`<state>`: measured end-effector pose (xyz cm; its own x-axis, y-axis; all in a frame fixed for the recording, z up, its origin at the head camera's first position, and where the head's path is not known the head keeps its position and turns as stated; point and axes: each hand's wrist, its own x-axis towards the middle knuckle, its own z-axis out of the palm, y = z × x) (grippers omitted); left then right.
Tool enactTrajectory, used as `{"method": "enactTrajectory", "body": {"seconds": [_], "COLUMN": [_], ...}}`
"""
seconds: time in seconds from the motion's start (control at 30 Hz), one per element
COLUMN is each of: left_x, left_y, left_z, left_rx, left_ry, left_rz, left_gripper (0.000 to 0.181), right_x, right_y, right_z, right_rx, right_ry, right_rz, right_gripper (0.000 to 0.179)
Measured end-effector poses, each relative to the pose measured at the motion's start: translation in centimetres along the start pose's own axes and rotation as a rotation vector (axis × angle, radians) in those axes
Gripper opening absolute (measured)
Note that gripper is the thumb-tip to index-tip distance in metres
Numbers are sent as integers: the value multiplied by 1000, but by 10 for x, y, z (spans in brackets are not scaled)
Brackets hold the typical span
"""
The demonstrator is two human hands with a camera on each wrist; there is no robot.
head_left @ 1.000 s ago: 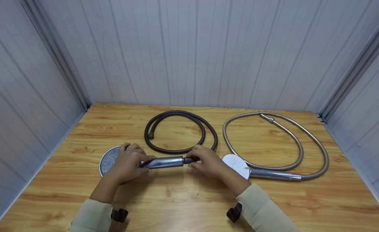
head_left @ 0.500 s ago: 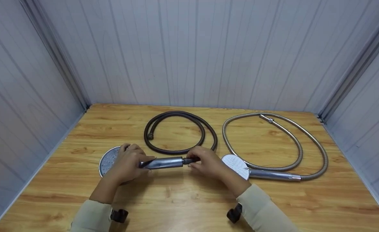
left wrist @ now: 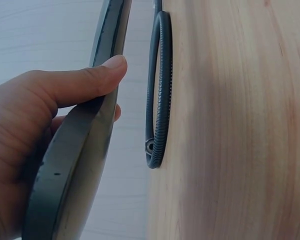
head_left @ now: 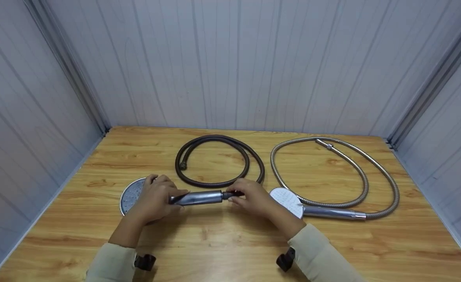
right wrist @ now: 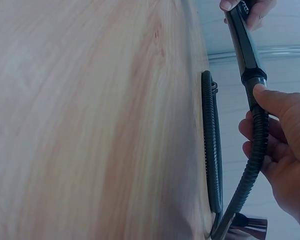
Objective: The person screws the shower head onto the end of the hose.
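My left hand (head_left: 158, 199) grips a dark grey and chrome handheld shower head (head_left: 201, 197) near its neck, with the round spray face (head_left: 130, 197) turned up at the left. In the left wrist view, the thumb of my left hand (left wrist: 85, 87) lies across the shower head's handle (left wrist: 107, 42). The black shower hose (right wrist: 260, 135) meets the handle's lower end. There my right hand (head_left: 254, 199) pinches the hose's end fitting (head_left: 227, 195) between thumb and fingers. Handle and fitting are in line; how deep the thread sits is hidden. The rest of the hose lies coiled behind the hands.
On the wooden table (head_left: 215, 243), a second, chrome shower head with a white face (head_left: 285, 199) lies at the right, joined to a looped metal hose (head_left: 396, 192). Black wrist mounts (head_left: 145, 262) show below the sleeves. A pale panelled wall (head_left: 230, 78) stands behind.
The fingers of my right hand shift slightly on the hose fitting. My left hand, the shower head and both hoses stay practically where they were.
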<state>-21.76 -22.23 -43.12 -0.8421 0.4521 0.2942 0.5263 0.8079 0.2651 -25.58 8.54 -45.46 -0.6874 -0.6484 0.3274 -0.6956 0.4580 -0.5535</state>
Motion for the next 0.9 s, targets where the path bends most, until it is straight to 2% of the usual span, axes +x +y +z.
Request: {"method": "enactTrajectory", "body": {"seconds": [0.37,0.5,0.73,0.9], "left_x": [1,1,2,2], "left_y": [0,0,1,1], "left_z": [1,1,1,1], "left_rx": [7,-3,3,-3], "left_ry": [2,1,1,-7], "left_rz": [11,10,14,6], "left_gripper": [41,41,41,42], "right_x": [-1,0,0,-1], "right_y": [-2,-2,0,-1], "right_z": [0,1,1,0], "right_rx": [31,37,27,1], "right_ry": [-3,7,23,9], "right_rz": [26,35,1,20], "right_gripper": [28,25,17,17]}}
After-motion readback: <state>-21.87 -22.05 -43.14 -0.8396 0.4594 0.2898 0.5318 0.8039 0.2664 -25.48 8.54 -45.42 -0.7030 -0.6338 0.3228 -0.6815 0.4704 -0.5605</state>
